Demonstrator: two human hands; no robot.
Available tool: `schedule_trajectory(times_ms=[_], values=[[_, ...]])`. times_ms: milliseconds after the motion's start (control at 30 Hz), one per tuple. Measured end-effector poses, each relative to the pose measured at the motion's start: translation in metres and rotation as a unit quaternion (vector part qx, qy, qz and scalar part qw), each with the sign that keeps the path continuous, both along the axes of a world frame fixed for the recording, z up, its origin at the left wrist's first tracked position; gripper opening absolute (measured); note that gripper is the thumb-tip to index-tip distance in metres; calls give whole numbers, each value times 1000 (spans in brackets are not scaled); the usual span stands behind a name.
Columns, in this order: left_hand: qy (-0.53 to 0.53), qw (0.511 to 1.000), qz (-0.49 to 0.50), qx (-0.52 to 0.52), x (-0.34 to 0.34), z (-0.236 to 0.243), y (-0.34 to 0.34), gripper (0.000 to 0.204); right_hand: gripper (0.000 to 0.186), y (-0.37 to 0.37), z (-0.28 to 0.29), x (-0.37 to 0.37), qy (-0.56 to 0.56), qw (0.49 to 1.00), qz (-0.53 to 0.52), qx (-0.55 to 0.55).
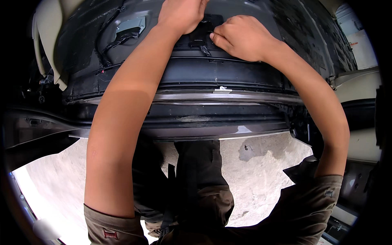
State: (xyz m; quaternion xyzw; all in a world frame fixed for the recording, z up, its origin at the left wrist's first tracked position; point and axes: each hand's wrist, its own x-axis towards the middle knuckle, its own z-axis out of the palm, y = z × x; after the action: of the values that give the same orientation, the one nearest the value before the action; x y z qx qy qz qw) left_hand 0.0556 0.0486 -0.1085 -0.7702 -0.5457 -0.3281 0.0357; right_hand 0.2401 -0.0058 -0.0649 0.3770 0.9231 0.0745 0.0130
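My left hand (181,16) is at the top of the view, partly cut off, with curled fingers over the dark car floor panel (257,12); what they grip is hidden. Just right of it, a black fitting (198,38) with a short strap or wrapped lead lies on the panel. My right hand (241,38) is closed, thumb and forefinger at the right side of this fitting; whether they hold anything is unclear. A black wire harness (104,53) runs down the left of the panel, beside a silver plate (129,25).
A metal door sill (253,134) crosses below the panel, with stained concrete (257,171) and my dark-clothed legs beneath. Beige trim (53,45) stands at the left, more pale trim (353,90) at the right. Dark bodywork (32,126) borders both sides.
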Motion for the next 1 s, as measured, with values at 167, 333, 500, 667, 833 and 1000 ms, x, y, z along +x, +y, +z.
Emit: schedule_trajectory(times_ms=[167,333,500,667,833,1000], values=[[-53,998,-36,19,0,-2,4,33,76,0,19,-7,27,995,-97,-24],[-445,878,-164,-57,-22,-8,40,39,50,47,38,-19,250,960,-127,10],[-656,656,-185,-324,-36,9,22,46,31,65,8,-36,401,915,-33,29],[-786,454,-159,-388,-49,18,18,39,28,69,-3,-46,411,912,8,-7],[-836,387,-195,-335,-32,29,4,40,22,68,0,-46,419,906,29,55],[-812,415,-231,-340,-32,25,2,50,25,61,3,-55,366,926,57,70]])
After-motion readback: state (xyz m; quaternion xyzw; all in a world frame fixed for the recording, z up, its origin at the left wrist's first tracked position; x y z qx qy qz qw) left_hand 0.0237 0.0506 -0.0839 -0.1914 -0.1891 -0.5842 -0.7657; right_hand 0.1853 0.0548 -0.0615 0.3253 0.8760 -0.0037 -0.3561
